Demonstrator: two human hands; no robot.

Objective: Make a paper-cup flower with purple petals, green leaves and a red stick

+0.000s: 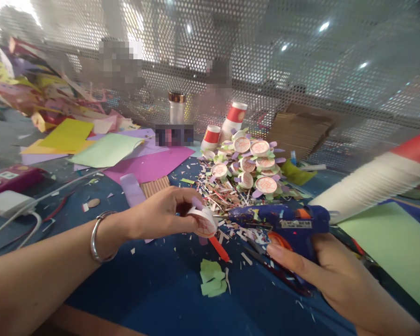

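Pinched between the fingers of my left hand (171, 210) is a cut paper-cup base (205, 224), a shallow white disc with an orange pattern and purple paper bits on its rim. My right hand (322, 270) grips a blue hot glue gun (283, 218) by its handle, a finger by the orange trigger. The gun's nozzle points left and reaches the disc's edge; whether they touch I cannot tell. Torn light-green paper pieces (213, 278) lie below the disc, near a red strip (220, 248). Dark scissors (276, 270) rest under the gun, partly hidden by my right hand.
Similar decorated cup bases (248, 163) are heaped behind, among paper shreds (217, 193). A long cup stack (371, 184) leans at right by a green sheet (395, 247). Coloured paper (150, 163), a power strip (14, 179) and cables occupy the left. A perforated metal screen (266, 56) stands behind.
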